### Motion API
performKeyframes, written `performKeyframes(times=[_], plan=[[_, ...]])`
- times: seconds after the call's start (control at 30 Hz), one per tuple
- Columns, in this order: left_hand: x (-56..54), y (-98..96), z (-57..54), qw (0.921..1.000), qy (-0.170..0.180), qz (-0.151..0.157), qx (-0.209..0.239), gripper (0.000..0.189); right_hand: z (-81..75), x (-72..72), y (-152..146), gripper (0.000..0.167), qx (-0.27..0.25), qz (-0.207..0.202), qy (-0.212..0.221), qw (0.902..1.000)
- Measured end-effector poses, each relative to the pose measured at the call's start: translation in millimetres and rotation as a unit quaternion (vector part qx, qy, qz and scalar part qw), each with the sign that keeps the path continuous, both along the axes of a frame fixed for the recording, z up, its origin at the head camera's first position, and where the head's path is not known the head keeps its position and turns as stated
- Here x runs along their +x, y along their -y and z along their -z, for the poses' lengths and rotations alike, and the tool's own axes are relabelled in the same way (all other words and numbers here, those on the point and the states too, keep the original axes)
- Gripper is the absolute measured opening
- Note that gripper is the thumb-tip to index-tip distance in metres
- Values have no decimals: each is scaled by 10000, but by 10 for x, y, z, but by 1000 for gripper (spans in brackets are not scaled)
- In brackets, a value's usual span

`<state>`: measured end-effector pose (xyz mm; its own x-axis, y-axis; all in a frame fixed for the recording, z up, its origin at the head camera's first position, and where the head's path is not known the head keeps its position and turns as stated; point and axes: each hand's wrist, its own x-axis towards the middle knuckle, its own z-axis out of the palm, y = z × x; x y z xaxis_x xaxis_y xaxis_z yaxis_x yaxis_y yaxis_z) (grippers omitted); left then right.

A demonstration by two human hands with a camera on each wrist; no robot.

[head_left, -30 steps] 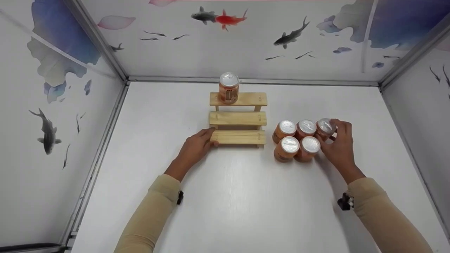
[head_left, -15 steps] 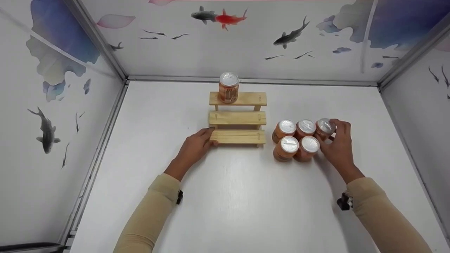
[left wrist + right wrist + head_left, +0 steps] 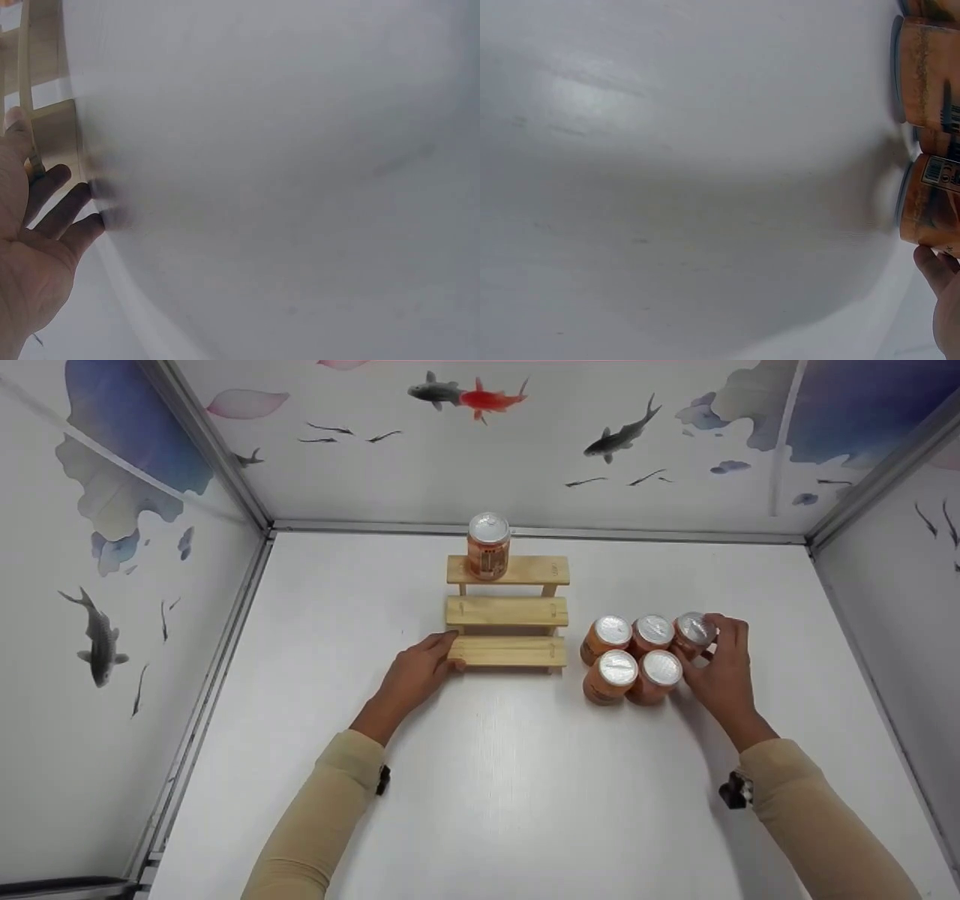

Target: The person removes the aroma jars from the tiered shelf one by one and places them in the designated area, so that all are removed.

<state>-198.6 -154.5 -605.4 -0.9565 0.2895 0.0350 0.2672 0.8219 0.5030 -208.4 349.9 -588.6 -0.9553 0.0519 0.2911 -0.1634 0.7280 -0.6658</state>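
Observation:
A three-step wooden stand (image 3: 517, 651) sits on the white table. My left hand (image 3: 412, 675) pinches the left end of its lowest step; in the left wrist view the thumb and index finger (image 3: 54, 177) meet the step's end (image 3: 56, 131). On the top step, toward its left, an orange can (image 3: 488, 551) with a silver lid stands upright. Several like cans (image 3: 619, 669) are grouped right of the stand in two rows. My right hand (image 3: 724, 671) grips the back-right can (image 3: 694, 631); the right wrist view shows that can (image 3: 934, 210) at the fingers (image 3: 932, 266).
White table surface (image 3: 480, 787) stretches in front of the stand and between the forearms. Panels (image 3: 360, 480) printed with fish enclose the back and sides, meeting the table along a grey metal edge (image 3: 360, 528). Dark devices (image 3: 736, 791) are strapped at both wrists.

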Motion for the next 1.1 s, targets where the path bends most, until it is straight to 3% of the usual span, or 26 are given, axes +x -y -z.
performKeyframes(times=[0.5, 1.1], plan=[[10, -6, -18, 10000, 52, -36, -2, 68, -71, 22, -26, 74, 54, -151, -122, 9998], [8, 3, -28, 10000, 41, 12, -28, 69, -271, -47, 20, 59, 140, -289, -538, 9980]])
